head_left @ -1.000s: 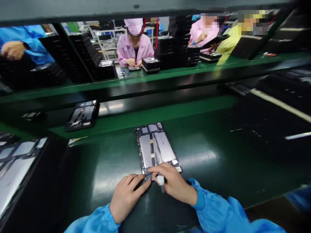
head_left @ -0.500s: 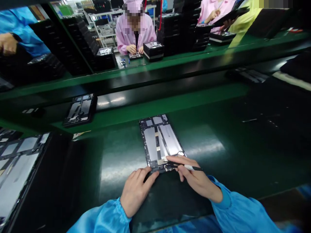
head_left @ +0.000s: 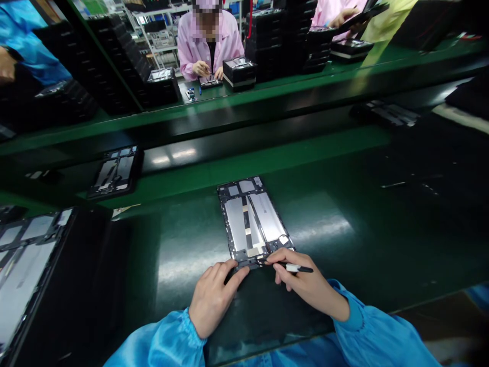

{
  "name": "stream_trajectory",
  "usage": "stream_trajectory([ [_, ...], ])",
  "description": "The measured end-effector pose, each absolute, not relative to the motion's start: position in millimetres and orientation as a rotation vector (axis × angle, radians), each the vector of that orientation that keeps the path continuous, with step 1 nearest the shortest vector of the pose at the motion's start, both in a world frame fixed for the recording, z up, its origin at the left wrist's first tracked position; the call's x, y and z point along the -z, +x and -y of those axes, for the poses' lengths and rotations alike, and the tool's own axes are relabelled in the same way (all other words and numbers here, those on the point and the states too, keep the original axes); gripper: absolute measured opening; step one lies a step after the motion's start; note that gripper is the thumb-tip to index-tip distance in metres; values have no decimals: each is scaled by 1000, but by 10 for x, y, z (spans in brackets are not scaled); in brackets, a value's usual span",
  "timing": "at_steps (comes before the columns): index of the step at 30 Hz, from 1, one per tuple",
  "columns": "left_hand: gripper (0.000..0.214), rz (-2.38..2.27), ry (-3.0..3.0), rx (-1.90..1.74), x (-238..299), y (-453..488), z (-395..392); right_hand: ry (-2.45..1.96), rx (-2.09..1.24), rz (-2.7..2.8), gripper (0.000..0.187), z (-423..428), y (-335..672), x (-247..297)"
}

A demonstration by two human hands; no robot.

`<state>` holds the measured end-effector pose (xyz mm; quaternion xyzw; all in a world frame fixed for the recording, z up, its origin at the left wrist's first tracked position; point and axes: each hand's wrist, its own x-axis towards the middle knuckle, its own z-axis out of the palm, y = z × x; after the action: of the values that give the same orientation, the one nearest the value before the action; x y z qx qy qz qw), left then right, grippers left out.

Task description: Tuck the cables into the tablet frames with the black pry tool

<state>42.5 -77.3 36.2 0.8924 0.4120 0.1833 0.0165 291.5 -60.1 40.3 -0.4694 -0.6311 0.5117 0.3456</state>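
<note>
Opened tablet (head_left: 254, 219), back cover off and silvery battery panels showing, lies flat on the dark green bench mat (head_left: 344, 229). It sits straight ahead of the person, its long side running away from them.

The left hand (head_left: 214, 300) lies palm down at the near left corner. Its fingers are close together and stretched forward, with the fingertips (head_left: 239, 269) touching the frame's edge, and it grips nothing.

The right hand (head_left: 309, 285) is at the near right corner, thumb and first fingers pinched on a slim black tool (head_left: 296, 267) with a white band round it. The tool lies almost level with its point toward the left, meeting the tablet's near edge. Just what the tip touches is too small to tell. Both arms wear bright blue sleeves (head_left: 367, 331).

Beyond the mat runs a glossy dark conveyor belt (head_left: 237, 145). At its near side, off to the left, lies a second opened tablet (head_left: 114, 171). Close by on the person's left, a black tray (head_left: 34, 260) holds more opened units.

Across the belt, at the far green bench (head_left: 267, 89), a co-worker in a pink coat (head_left: 210, 41) has both hands on a device. Stacks of black trays (head_left: 278, 41) stand on either side.
</note>
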Motion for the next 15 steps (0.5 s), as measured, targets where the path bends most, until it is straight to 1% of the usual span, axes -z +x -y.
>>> stream_trajectory([
  [4,35,-1256,2792,-574,-362,403,775,-1256,-1335,1568,22,623,2986,-346],
  [11,35,-1267,2788,-568,-340,395,735,-1104,-1466,1582,23,604,2816,-414],
  [15,43,-1242,2827,-645,-273,318,728,-1134,-1476,1507,25,581,2756,-405],
])
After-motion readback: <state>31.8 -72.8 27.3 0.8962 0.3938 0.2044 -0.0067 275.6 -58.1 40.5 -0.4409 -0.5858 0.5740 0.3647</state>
